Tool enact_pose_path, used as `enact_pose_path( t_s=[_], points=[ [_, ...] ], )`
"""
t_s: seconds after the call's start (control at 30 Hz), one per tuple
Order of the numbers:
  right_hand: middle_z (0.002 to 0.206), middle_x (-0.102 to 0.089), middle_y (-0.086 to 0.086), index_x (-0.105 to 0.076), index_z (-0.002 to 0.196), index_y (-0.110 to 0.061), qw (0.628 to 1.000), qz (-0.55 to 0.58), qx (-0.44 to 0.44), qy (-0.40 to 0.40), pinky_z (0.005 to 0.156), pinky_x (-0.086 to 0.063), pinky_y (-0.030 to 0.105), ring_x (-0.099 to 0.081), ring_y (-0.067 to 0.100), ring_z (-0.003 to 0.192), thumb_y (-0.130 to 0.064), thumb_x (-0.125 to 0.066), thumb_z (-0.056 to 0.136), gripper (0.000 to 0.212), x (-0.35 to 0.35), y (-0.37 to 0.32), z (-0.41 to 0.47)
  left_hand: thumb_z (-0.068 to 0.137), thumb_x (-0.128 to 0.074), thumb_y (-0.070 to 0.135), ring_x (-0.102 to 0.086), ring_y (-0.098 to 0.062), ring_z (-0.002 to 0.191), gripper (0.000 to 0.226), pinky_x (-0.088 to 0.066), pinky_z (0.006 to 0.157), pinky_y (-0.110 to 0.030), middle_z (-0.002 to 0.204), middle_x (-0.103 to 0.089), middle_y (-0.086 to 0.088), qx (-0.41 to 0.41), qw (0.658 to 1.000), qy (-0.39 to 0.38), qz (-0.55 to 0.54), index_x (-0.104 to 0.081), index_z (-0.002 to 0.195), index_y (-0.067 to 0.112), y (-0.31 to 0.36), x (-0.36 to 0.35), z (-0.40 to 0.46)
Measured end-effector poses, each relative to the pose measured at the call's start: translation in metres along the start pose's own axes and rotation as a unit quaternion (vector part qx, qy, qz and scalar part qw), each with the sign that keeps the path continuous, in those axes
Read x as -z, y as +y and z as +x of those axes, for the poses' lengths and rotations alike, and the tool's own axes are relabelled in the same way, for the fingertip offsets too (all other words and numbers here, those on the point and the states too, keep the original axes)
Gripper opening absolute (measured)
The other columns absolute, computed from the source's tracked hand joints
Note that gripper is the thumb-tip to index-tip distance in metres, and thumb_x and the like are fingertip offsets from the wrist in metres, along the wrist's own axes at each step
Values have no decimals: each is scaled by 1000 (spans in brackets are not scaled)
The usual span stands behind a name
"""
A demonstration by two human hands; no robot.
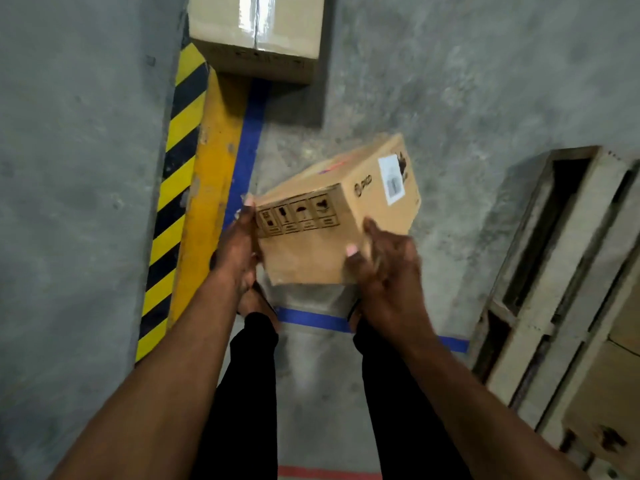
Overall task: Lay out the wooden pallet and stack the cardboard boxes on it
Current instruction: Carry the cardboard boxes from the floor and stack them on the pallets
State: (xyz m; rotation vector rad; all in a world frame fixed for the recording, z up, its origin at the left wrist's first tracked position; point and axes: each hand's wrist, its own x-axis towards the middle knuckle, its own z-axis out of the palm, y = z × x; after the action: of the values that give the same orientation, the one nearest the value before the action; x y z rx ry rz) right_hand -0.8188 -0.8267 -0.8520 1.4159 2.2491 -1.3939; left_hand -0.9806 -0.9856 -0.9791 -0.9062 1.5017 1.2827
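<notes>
From the head camera, looking straight down, we see a person carrying a small cardboard box [332, 216] in both bare hands above a grey concrete floor [467, 98]. The box is tilted, its far end raised and turned to the right; a row of printed handling symbols faces us and a white shipping label [391, 180] sits on its right side. The left hand [239, 251] grips the box's near left corner, fingers curled along the edge. The right hand [384, 271] grips the near right corner, with the thumb pressed onto the face toward us. Both forearms reach in from the bottom of the frame, and below the box we see the person's black trouser legs [249, 393]. At the right edge lies the wooden pallet [554, 271] flat on the floor, well apart from the held box; a cardboard surface shows on it at the far right, though we cannot tell how much. At the top of the frame a second, taped cardboard box [256, 29] sits on the floor. A yellow curb [211, 188] with black-and-yellow hazard stripes [173, 202] runs down the left, beside blue floor tape [249, 140].
</notes>
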Motion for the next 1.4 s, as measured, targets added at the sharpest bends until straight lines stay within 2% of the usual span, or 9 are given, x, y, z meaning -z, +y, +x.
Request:
enact_pose_path(
  t_s=[0.2, 0.37, 0.5, 0.73, 0.83, 1.03, 1.1, 1.2, 1.4],
  points=[
    [119, -67, -20, -69, 129, -24, 998, 60, -37, -4, 104, -52, 46, -63, 9, 120, -61, -63, 91, 54, -24, 12, 2, 82, -46, 89, -68, -29, 110, 85, -55, 101, -57, 123, -73, -3, -74, 982, 117, 126, -71, 124, 20, 37, -2, 18],
    [158, -47, 9, -28, 161, -22, 964, 37, -264, 3, 122, -35, 53, -44, 28, 147, -75, -87, 59, 130, -13, 70, 82, 94, -36, 84, -73, -32, 114, 76, -58, 97, -53, 128, -75, -6, -75, 991, -42, 99, -65, 139, 30, 30, -4, -22],
    [104, -80, -12, -69, 118, -23, 964, 136, -215, -77, 96, -60, 44, -76, 7, 96, -47, -94, 69, 61, -3, 73, 94, 94, -27, 85, -72, -39, 116, 84, -56, 101, -61, 127, -75, -14, -53, 997, -54, 28, -69, 136, 27, 17, 3, -39],
    [117, -74, -8, -61, 125, -29, 985, 88, -145, -12, 97, -58, 44, -70, 8, 108, -61, -72, 78, 58, 30, 43, 31, 103, -29, 73, -75, -22, 97, 73, -60, 80, -34, 107, -79, -6, -117, 967, 208, 93, -76, 111, 18, 13, 3, -40],
    [118, -67, -10, -64, 128, -31, 993, 63, -93, -46, 95, -52, 19, -63, -5, 111, -54, -66, 95, 39, 16, 36, 9, 96, -37, 80, -65, -31, 118, 76, -52, 98, -40, 131, -70, -8, -143, 949, 216, 178, -69, 130, 20, 6, 0, -18],
    [95, -73, -3, -69, 105, -17, 984, 120, -135, 10, 82, -54, 26, -68, 10, 91, -45, -66, 98, 29, -3, 49, 27, 90, -38, 88, -62, -30, 123, 85, -50, 107, -45, 142, -64, -10, -123, 953, 197, 196, -56, 140, 22, 30, 6, 24],
    [111, -73, -1, -61, 125, -22, 966, 154, -209, -10, 93, -59, 34, -71, 14, 102, -60, -81, 80, 62, -4, 69, 61, 73, -36, 102, -68, -30, 114, 103, -54, 104, -49, 129, -72, -7, -129, 950, 180, 218, -65, 126, 19, 31, 17, 43],
    [149, -56, -2, 4, 163, -37, 922, 217, -297, -120, 110, -51, 50, -64, 19, 127, -58, -97, 61, 145, -9, 100, 99, 53, -33, 111, -69, -30, 108, 119, -55, 103, -54, 123, -74, -3, -128, 947, 164, 246, -71, 125, 25, 26, 47, 83],
    [142, -64, 7, -18, 157, -25, 910, 247, -269, -198, 109, -50, 60, -63, 30, 130, -37, -106, 50, 139, -3, 114, 119, 89, -43, 87, -59, -24, 115, 69, -48, 104, -48, 122, -61, 5, -41, 967, 128, 214, -63, 128, 33, 24, 32, 17]
  ],
)
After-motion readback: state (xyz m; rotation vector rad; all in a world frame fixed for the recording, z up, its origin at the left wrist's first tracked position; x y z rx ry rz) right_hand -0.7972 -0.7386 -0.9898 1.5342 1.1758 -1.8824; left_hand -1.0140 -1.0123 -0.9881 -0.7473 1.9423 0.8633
